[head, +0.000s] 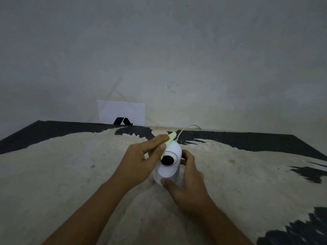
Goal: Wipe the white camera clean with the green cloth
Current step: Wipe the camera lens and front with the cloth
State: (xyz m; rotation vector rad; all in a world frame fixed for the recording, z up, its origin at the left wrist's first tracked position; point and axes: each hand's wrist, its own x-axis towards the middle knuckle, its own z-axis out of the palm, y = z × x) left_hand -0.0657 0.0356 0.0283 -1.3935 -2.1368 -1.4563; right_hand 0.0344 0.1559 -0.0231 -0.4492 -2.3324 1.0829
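White camera (169, 162) stands upright on the worn, pale-and-black patterned surface (70, 165), roughly midway between its left and right edges and nearer the far edge than the near one, with its dark lens (167, 160) turned toward the wearer. The right hand (184, 184) wraps the base, thumb across the front low down and fingers curled round the right side, bracing it. The left hand (141, 160) pinches the green cloth (169, 142) between thumb and fingers and presses it against the upper left of the camera's rounded head, just beside the lens; only a narrow folded strip of cloth shows past the fingers. A thin white cable (185, 129) loops from behind the camera toward the far edge, where a white card (122, 112) with a black mark leans against the wall. The wipe looks to be under way, with the lens face and the lower body probably not yet covered. The head is smooth and curved, so the small wad of cloth could slide off and let bare fingertips smear the lens. Pressing hard from the left could tip or twist the camera if the right hand's hold loosens, and turning the body could tug the cable.
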